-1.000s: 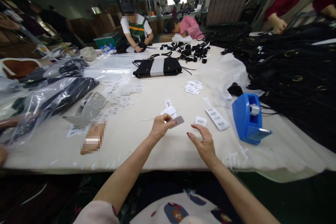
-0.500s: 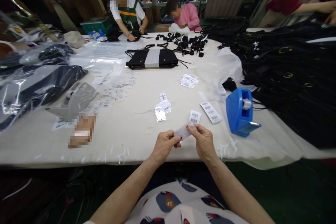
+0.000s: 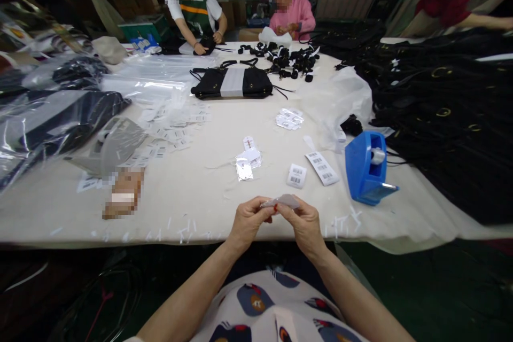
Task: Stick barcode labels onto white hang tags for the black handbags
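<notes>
A small translucent packet [image 3: 286, 201] is pinched between both hands above the table's near edge. My left hand [image 3: 249, 220] grips its left end, fingers closed. My right hand [image 3: 306, 223] holds the right part, thumb and fingers pressed together near the left thumb. Just beyond them lies a small barcode label sheet [image 3: 296, 176], with a longer barcode strip [image 3: 322, 168] to its right. Several white tags [image 3: 248, 159] with strings lie ahead and to the left. A blue tape dispenser [image 3: 366, 168] stands on the right.
A black bag with a white band [image 3: 232, 83] lies mid-table. A grey dispenser [image 3: 110, 144] and plastic-wrapped goods [image 3: 52, 128] are at left. Black bags [image 3: 449, 117] are heaped at right. Two people [image 3: 200, 13] [image 3: 294, 13] work across the table [image 3: 192, 171].
The packet has tilted to a flatter, edge-on view, and my right hand has moved closer to my left. The person in pink across the table has raised their head.
</notes>
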Motion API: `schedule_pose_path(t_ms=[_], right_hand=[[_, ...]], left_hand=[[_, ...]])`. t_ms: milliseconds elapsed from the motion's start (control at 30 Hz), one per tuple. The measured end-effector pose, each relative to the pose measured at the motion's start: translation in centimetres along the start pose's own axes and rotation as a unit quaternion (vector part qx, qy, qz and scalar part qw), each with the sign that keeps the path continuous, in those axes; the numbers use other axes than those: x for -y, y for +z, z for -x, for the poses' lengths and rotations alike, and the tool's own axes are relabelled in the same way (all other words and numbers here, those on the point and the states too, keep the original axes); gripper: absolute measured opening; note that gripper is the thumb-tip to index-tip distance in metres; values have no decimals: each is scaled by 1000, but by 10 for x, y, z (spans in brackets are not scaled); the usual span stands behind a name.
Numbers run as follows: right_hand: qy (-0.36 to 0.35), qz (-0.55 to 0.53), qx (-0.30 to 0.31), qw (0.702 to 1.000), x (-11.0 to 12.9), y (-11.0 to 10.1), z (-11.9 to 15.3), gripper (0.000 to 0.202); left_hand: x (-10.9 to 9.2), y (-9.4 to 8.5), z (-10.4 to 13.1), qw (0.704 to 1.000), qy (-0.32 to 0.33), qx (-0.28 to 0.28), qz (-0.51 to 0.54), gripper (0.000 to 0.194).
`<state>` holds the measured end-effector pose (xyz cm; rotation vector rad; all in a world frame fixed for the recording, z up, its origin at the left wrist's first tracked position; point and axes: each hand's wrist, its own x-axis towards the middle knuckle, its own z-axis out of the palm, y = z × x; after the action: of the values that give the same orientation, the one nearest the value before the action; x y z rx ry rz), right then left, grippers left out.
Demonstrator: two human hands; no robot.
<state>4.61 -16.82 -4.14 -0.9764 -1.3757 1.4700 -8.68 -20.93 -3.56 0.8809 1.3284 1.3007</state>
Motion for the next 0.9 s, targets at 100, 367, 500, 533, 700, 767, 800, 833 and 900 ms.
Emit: schedule_pose_path(t_ms=[100,367,500,533,700,767,800,833,900], right_hand=[[-45,48,3,998,2,-9,4,8],[-96,201,2,975,-11,-27,4,11],[21,207,-21,978,-30,-27,1,21],[41,216,-19,975,-35,-28,0,23],[40,330,-9,943,-50,-26,-4,27],[32,372,-13,928,-54,-25,-5,27],[30,389,-14,921,-55,-24,-5,27],[28,405,-16,914,-56,-24,-5,27],[26,430,-20,902,-57,-23,-6,26]], left_hand=[[2,-10,4,998,16,0,-67,15],[18,-35,1,972,30,23,-232,17],[30,-45,-1,973,-64,20,-219,24],[31,-47,-2,968,-85,17,-235,25],[28,-50,-8,908,-126,30,-398,28],[26,-50,-11,876,-130,29,-463,28],[25,-49,-12,860,-132,28,-492,28],[24,-49,-12,845,-133,28,-517,28],[22,-49,-14,824,-137,29,-550,28]])
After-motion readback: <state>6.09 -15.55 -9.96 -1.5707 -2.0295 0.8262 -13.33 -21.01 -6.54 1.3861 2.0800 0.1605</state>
